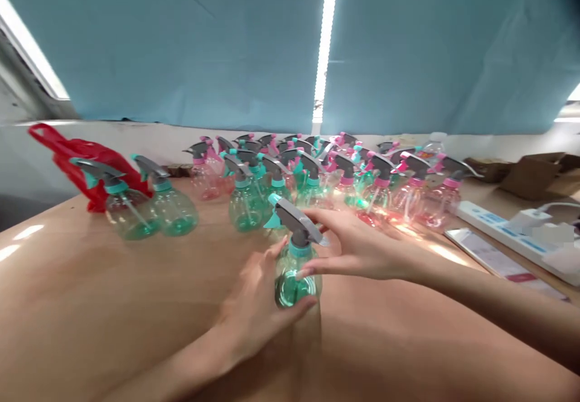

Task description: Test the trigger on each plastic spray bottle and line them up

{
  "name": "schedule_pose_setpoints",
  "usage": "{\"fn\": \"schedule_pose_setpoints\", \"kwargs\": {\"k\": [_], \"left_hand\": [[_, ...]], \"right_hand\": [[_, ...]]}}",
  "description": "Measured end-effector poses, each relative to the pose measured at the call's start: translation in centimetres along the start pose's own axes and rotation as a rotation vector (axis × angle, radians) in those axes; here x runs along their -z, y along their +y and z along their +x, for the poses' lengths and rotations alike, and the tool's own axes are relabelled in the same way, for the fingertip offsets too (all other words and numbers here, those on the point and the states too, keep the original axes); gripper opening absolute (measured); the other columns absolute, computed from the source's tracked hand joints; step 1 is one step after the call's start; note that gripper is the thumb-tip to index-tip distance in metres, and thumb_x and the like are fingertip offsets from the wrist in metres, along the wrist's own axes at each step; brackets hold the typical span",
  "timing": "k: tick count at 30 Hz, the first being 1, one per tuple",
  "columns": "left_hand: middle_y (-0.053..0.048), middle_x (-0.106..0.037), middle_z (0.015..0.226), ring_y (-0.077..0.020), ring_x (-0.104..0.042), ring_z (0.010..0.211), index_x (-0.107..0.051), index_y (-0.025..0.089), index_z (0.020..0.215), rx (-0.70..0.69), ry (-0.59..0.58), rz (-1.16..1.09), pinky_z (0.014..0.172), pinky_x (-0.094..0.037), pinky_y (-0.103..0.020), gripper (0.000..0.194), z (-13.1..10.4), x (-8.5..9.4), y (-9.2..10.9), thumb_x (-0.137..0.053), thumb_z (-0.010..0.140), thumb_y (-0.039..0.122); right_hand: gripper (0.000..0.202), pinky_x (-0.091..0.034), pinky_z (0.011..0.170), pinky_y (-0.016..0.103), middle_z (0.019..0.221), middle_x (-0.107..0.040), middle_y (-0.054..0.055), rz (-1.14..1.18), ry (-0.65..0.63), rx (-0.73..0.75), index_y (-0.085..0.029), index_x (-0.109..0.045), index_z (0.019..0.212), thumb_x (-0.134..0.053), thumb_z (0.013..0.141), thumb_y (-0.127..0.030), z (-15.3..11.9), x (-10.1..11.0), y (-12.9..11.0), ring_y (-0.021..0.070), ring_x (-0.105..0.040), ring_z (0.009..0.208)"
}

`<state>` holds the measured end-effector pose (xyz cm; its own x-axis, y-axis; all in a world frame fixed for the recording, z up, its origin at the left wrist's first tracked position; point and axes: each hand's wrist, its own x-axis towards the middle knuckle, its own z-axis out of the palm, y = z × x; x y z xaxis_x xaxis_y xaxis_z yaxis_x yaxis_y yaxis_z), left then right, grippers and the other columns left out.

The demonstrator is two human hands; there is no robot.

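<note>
A clear green spray bottle (285, 267) is held upright over the table in front of me. Its grey and turquoise spray head (294, 220) points to the left. Around the lower body wraps my left hand (254, 305), thumb across the near side and fingers partly hidden behind the bottle. My right hand (347, 248) grips the upper part, its thumb on the bottle's shoulder just under the turquoise collar and its fingers behind the spray head.
Several green and pink spray bottles (244, 205) crowd the table's back. Two green ones (174, 211) stand left, beside a red plastic bag (97, 154). On the right lie a white power strip (487, 223), a phone (480, 251) and a cardboard box (528, 175).
</note>
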<state>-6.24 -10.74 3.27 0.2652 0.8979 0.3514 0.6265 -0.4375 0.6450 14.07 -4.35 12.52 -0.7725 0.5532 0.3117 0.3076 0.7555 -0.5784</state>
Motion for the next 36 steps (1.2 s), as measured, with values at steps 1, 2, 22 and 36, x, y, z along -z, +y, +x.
{"fn": "schedule_pose_setpoints", "kwargs": {"k": [1,2,22,36], "left_hand": [[-0.010,-0.044,0.143,-0.0361,-0.043,0.129,-0.022,0.031,0.144,-0.023,-0.014,-0.031,0.102,-0.038,-0.057,0.078,0.6,-0.8,0.3,-0.067,0.083,0.046],[-0.010,-0.043,0.143,-0.0355,-0.042,0.130,-0.023,0.031,0.144,-0.048,-0.032,-0.060,0.103,-0.037,-0.057,0.077,1.2,-1.7,0.5,-0.068,0.083,0.046],[-0.014,-0.038,0.147,-0.0372,-0.038,0.131,-0.015,0.023,0.149,-0.324,-0.255,0.035,0.107,-0.032,-0.055,0.101,9.9,-8.1,0.7,-0.074,0.073,0.055],[-0.016,-0.034,0.151,-0.0354,-0.032,0.136,-0.023,0.016,0.150,-0.232,-0.442,0.410,0.110,-0.025,-0.052,0.093,9.3,-6.8,-0.8,-0.063,0.077,0.059]], "right_hand": [[0.052,-0.047,0.075,0.029,0.106,-0.065,0.001,-0.002,0.026,-0.030,-0.025,-0.055,0.118,-0.071,0.075,-0.050,-0.9,0.2,0.6,0.0179,-0.060,0.092],[0.052,-0.047,0.073,0.030,0.102,-0.065,0.001,-0.007,0.048,-0.073,-0.024,-0.056,0.116,-0.071,0.075,-0.050,-1.7,0.4,1.0,0.0178,-0.060,0.090],[0.030,-0.050,0.076,0.032,0.100,-0.064,0.003,0.378,0.449,-0.154,-0.023,-0.056,0.110,-0.063,0.085,-0.039,-4.4,2.3,8.3,0.0173,-0.062,0.089],[0.026,-0.028,0.052,0.027,0.065,-0.038,-0.006,0.174,0.497,-0.124,-0.024,-0.053,0.083,-0.054,0.089,-0.049,-4.1,3.2,10.0,0.0094,-0.034,0.057]]}}
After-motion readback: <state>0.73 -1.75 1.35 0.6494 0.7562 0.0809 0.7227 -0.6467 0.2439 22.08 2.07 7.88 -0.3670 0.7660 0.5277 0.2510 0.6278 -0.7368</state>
